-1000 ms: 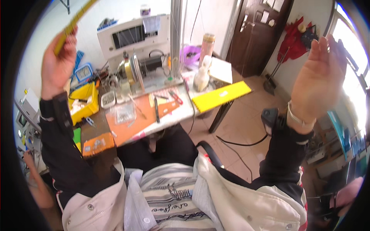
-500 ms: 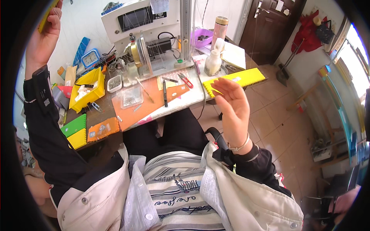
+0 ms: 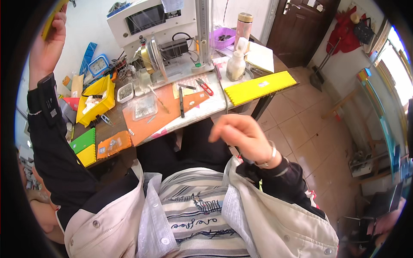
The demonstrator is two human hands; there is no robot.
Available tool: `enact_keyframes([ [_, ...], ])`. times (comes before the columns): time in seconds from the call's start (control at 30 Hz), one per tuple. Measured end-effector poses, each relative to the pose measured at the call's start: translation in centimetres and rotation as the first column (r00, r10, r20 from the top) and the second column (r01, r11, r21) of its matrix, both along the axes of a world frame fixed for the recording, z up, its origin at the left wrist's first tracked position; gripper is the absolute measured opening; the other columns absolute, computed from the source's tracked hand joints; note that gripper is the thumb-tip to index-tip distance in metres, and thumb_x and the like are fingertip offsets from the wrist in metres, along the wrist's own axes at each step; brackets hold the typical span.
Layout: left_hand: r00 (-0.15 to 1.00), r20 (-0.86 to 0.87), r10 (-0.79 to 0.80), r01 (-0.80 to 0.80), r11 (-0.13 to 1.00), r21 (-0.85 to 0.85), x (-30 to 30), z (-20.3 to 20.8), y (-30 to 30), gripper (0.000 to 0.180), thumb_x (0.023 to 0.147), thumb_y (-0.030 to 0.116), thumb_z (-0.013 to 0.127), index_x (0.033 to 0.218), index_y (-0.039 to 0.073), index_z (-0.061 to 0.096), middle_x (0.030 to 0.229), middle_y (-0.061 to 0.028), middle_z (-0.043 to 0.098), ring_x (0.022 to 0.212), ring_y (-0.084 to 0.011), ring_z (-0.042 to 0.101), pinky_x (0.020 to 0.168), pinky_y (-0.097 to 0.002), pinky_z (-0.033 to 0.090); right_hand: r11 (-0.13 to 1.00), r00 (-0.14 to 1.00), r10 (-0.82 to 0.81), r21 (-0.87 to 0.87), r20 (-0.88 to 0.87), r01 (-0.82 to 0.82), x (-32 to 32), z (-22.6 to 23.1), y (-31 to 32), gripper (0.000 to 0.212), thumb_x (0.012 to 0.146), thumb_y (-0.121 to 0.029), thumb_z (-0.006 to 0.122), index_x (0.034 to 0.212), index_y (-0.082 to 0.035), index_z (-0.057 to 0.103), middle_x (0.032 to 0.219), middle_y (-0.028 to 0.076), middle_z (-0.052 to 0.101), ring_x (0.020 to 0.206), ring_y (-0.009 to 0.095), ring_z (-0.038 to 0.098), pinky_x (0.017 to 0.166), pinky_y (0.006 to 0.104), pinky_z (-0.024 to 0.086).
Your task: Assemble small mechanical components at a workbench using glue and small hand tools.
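My left hand (image 3: 48, 45) is raised at the far upper left, its fingers closed round the edge of a yellow strip (image 3: 52, 19) that is mostly cut off by the rim of the picture. Over the front edge of the workbench hangs my right hand (image 3: 243, 136), slightly blurred, with its fingers curled in; what they hold, if anything, cannot be made out. Beyond it, a long yellow plate with toothed edges (image 3: 261, 87) lies on the bench's right end. Red-handled scissors (image 3: 204, 87) and dark tweezers (image 3: 181, 103) rest on an orange sheet (image 3: 137, 125).
A machine with a screen (image 3: 146, 20) and a metal spool (image 3: 150, 56) stands at the back. Around it are a yellow bin (image 3: 97, 107), a white bottle (image 3: 235, 66), a pink flask (image 3: 244, 30) and a purple basket (image 3: 223, 38). Green and orange plates (image 3: 114, 145) lie front left.
My right hand has come down and left, away from the long yellow plate, and its spread fingers have curled. The left hand has barely shifted, still on the yellow strip.
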State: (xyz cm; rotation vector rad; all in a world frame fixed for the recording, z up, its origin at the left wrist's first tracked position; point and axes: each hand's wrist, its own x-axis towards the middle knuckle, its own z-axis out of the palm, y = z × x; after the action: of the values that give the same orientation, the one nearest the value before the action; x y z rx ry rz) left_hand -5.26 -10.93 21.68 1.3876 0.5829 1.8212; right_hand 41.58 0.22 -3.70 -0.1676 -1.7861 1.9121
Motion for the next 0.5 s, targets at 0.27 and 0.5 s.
enact_keyframes([
  [0.27, 0.906, -0.006, 0.423, -0.421, 0.903, 0.086, 3.5, -6.3, -0.5, 0.039, 0.101, 0.008, 0.053, 0.138, -0.002, 0.051, 0.115, -0.0123, 0.064, 0.089, -0.0108, 0.062, 0.074, -0.0176, 0.055, 0.800, 0.727, -0.585, -0.107, -0.360, 0.591, 10.1, -0.9, 3.0, 0.042, 0.106, -0.021, 0.045, 0.066, -0.007, 0.040, 0.058, -0.001, 0.034, 0.052, 0.009, 0.029, 0.048, 0.0276, 0.023],
  [0.5, 0.781, 0.031, 0.624, -0.624, 0.780, 0.039, 15.3, -7.4, 0.2, 0.043, 0.098, 0.014, 0.054, 0.140, 0.006, 0.053, 0.118, -0.0035, 0.063, 0.082, -0.0038, 0.058, 0.064, -0.0167, 0.050, 0.635, 0.444, -0.745, -0.325, -0.499, 0.701, 16.9, -0.6, 5.2, 0.047, 0.108, -0.025, 0.045, 0.065, -0.012, 0.032, 0.055, -0.004, 0.025, 0.048, 0.007, 0.020, 0.044, 0.0261, 0.017],
])
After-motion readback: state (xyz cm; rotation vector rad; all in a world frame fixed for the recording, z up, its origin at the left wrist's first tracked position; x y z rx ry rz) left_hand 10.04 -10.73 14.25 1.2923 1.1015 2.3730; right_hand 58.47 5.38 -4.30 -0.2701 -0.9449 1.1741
